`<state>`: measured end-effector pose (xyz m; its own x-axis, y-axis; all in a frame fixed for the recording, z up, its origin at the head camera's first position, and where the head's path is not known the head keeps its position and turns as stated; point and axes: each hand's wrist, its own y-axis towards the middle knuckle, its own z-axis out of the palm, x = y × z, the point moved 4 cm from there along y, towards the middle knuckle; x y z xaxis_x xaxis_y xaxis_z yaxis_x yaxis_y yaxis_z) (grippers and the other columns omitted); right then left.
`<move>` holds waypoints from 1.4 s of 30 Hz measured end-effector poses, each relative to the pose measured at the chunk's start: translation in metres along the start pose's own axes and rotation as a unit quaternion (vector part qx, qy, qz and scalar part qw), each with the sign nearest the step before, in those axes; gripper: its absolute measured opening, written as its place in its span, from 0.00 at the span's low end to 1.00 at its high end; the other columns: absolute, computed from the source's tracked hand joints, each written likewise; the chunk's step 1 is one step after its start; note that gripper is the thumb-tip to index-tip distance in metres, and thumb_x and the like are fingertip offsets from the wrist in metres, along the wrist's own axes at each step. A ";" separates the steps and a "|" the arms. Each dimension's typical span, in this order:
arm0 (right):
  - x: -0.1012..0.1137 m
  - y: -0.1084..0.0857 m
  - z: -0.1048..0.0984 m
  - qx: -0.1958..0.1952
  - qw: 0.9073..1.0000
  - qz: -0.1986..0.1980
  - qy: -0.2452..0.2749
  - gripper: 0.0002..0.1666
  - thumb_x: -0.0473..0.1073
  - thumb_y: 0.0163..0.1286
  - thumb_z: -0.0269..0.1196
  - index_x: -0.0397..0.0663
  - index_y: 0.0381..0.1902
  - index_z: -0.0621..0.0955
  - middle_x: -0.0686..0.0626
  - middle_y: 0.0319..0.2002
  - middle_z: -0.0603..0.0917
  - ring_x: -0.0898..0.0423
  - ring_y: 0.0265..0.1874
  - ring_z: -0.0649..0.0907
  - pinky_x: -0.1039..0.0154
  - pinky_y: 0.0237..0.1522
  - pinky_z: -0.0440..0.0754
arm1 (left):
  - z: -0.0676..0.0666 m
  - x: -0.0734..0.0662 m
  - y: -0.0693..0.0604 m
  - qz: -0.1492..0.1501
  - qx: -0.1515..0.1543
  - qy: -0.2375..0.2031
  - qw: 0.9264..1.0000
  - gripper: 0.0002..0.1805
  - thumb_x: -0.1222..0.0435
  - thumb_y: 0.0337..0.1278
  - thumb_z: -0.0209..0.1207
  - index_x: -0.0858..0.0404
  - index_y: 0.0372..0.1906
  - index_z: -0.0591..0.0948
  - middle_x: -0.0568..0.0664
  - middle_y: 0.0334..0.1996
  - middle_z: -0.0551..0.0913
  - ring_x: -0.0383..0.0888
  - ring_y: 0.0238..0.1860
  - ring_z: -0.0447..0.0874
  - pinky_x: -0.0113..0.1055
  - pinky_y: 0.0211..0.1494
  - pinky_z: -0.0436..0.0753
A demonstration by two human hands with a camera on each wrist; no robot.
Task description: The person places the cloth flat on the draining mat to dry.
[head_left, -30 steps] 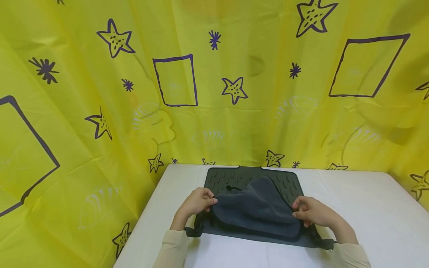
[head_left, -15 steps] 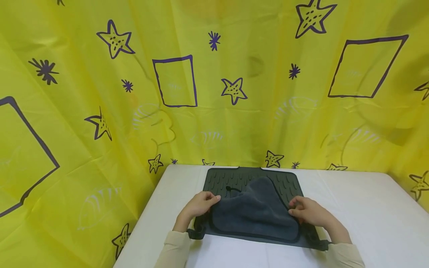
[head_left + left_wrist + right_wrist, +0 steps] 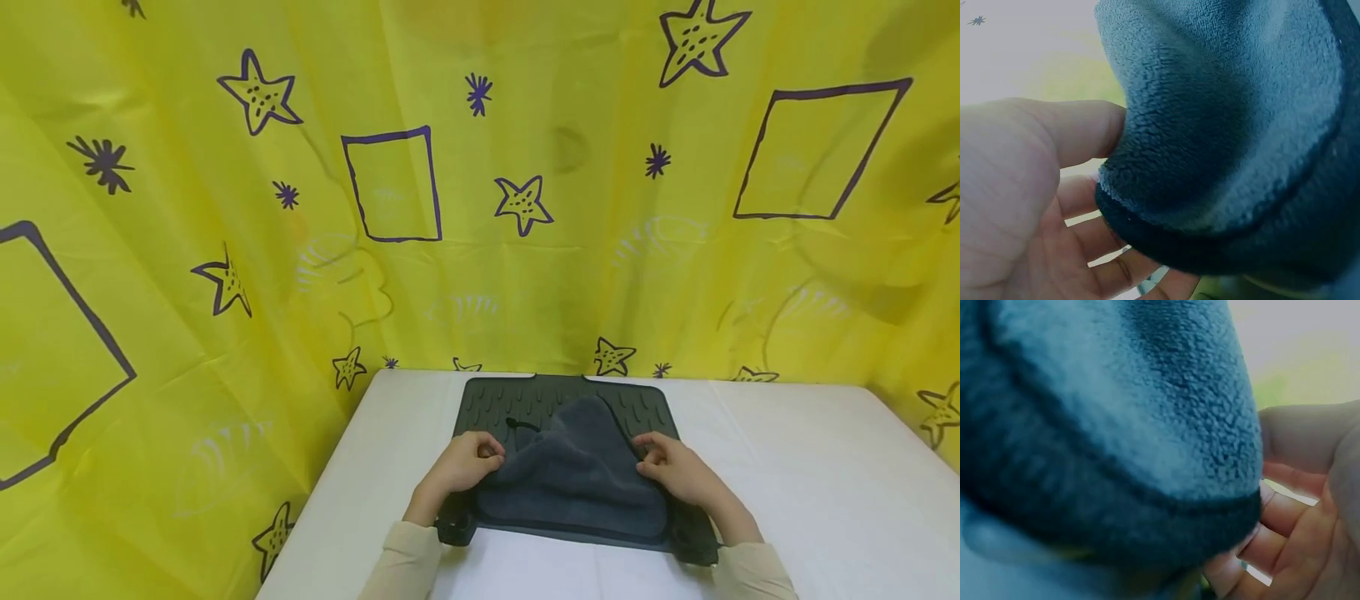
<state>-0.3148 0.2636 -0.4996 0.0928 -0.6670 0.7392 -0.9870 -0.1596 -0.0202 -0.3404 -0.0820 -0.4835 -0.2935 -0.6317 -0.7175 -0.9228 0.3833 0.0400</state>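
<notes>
A dark blue-grey plush cloth [image 3: 577, 479] with a dark bound edge and a small loop lies rumpled over a dark ridged mat [image 3: 498, 402] in the head view. My left hand [image 3: 463, 462] pinches the cloth's left side between thumb and fingers. On the opposite side, my right hand [image 3: 678, 473] pinches the right edge. Close up in the left wrist view, the thumb [image 3: 1088, 131] lies on the plush face and the other fingers reach beneath the edge. The right wrist view shows the fingers [image 3: 1279, 512] behind the bound edge, their tips partly hidden by cloth.
The mat lies on a white table [image 3: 780, 467], near its back edge. Behind and to the left hangs a yellow curtain [image 3: 465, 275] with drawn stars and frames. A dark wrist strap [image 3: 455, 525] sits by the left wrist, with another by the right wrist.
Both hands have moved inward, the left to the right and the right to the left. The cloth's left side is drawn in and more folded.
</notes>
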 end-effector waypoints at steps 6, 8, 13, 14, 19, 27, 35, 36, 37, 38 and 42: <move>-0.008 -0.003 -0.005 0.011 1.000 0.015 0.020 0.24 0.35 0.70 0.62 0.29 0.61 0.75 0.48 0.30 0.79 0.56 0.28 0.75 0.64 0.31 0.71 | -0.002 -0.008 0.000 0.001 -0.003 0.007 1.000 0.05 0.63 0.64 0.64 0.60 0.40 0.86 0.47 0.29 0.82 0.41 0.31 0.76 0.36 0.35 0.76; -0.009 -0.004 -0.007 0.020 0.999 0.024 0.030 0.24 0.36 0.71 0.62 0.28 0.60 0.75 0.48 0.31 0.79 0.55 0.29 0.75 0.63 0.31 0.72 | -0.004 -0.010 0.001 -0.003 -0.018 0.003 1.000 0.07 0.60 0.67 0.63 0.60 0.42 0.85 0.47 0.34 0.83 0.42 0.35 0.77 0.38 0.39 0.78; -0.004 -0.005 -0.016 0.031 0.997 0.032 0.060 0.25 0.42 0.75 0.60 0.29 0.62 0.73 0.42 0.42 0.84 0.51 0.40 0.82 0.60 0.38 0.80 | -0.011 -0.012 0.008 0.001 -0.038 0.004 0.999 0.09 0.59 0.70 0.61 0.60 0.44 0.85 0.49 0.38 0.85 0.43 0.39 0.79 0.40 0.44 0.80; -0.003 -0.005 -0.019 0.026 0.997 0.032 0.066 0.25 0.43 0.76 0.60 0.29 0.62 0.73 0.41 0.45 0.84 0.51 0.43 0.83 0.59 0.40 0.82 | -0.012 -0.012 0.011 0.004 -0.033 0.006 0.999 0.09 0.60 0.69 0.62 0.60 0.44 0.86 0.49 0.38 0.86 0.43 0.39 0.80 0.39 0.43 0.80; 0.005 0.001 -0.032 0.014 0.997 0.030 0.075 0.26 0.44 0.78 0.58 0.28 0.63 0.72 0.36 0.51 0.83 0.48 0.47 0.83 0.54 0.46 0.85 | -0.016 -0.009 0.030 0.018 0.005 0.044 0.999 0.07 0.64 0.65 0.65 0.59 0.45 0.85 0.50 0.39 0.88 0.44 0.39 0.83 0.41 0.45 0.82; 0.011 0.039 -0.030 0.048 0.996 0.039 0.058 0.25 0.44 0.78 0.57 0.28 0.62 0.73 0.34 0.52 0.83 0.48 0.46 0.83 0.48 0.49 0.85 | -0.005 -0.005 0.063 0.028 0.059 0.083 0.994 0.19 0.63 0.63 0.67 0.60 0.58 0.82 0.51 0.37 0.87 0.44 0.37 0.84 0.38 0.41 0.81; 0.003 0.073 -0.011 0.027 0.998 0.034 0.039 0.28 0.44 0.77 0.59 0.26 0.64 0.72 0.31 0.52 0.83 0.45 0.45 0.85 0.50 0.46 0.84 | 0.006 -0.002 0.080 0.013 0.072 0.072 0.995 0.18 0.62 0.63 0.68 0.57 0.57 0.85 0.51 0.37 0.87 0.42 0.33 0.81 0.35 0.36 0.78; 0.005 0.075 -0.010 0.023 0.999 0.033 0.023 0.27 0.43 0.77 0.59 0.26 0.63 0.72 0.29 0.54 0.81 0.41 0.47 0.84 0.47 0.49 0.83 | 0.006 -0.003 0.081 0.013 0.073 0.071 0.995 0.16 0.62 0.63 0.68 0.57 0.56 0.86 0.52 0.39 0.88 0.43 0.35 0.82 0.36 0.38 0.80; 0.005 0.078 -0.010 0.019 0.999 0.036 0.009 0.27 0.44 0.76 0.60 0.27 0.63 0.73 0.29 0.55 0.81 0.39 0.49 0.83 0.46 0.50 0.82 | 0.006 -0.004 0.082 0.013 0.074 0.070 0.995 0.15 0.63 0.63 0.68 0.57 0.54 0.87 0.52 0.40 0.88 0.44 0.38 0.84 0.37 0.40 0.81; 0.007 0.081 -0.010 0.018 0.999 0.035 -0.007 0.27 0.44 0.75 0.60 0.26 0.62 0.73 0.27 0.56 0.80 0.36 0.51 0.82 0.43 0.53 0.81 | 0.006 -0.004 0.082 0.013 0.075 0.071 0.995 0.13 0.63 0.63 0.68 0.57 0.51 0.88 0.52 0.43 0.89 0.46 0.42 0.85 0.39 0.44 0.83; 0.013 0.090 -0.009 0.011 0.998 0.038 -0.055 0.25 0.44 0.73 0.63 0.28 0.58 0.76 0.26 0.58 0.79 0.30 0.57 0.79 0.38 0.58 0.76 | 0.005 -0.006 0.084 0.011 0.080 0.069 0.994 0.05 0.64 0.62 0.68 0.56 0.42 0.89 0.50 0.44 0.89 0.46 0.44 0.85 0.39 0.45 0.82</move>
<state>-0.4040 0.2473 -0.4857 0.0322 -0.7536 0.6565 -0.9886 -0.1208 -0.0902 -0.4147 -0.0429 -0.4791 -0.3558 -0.7040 -0.6146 -0.8669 0.4943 -0.0644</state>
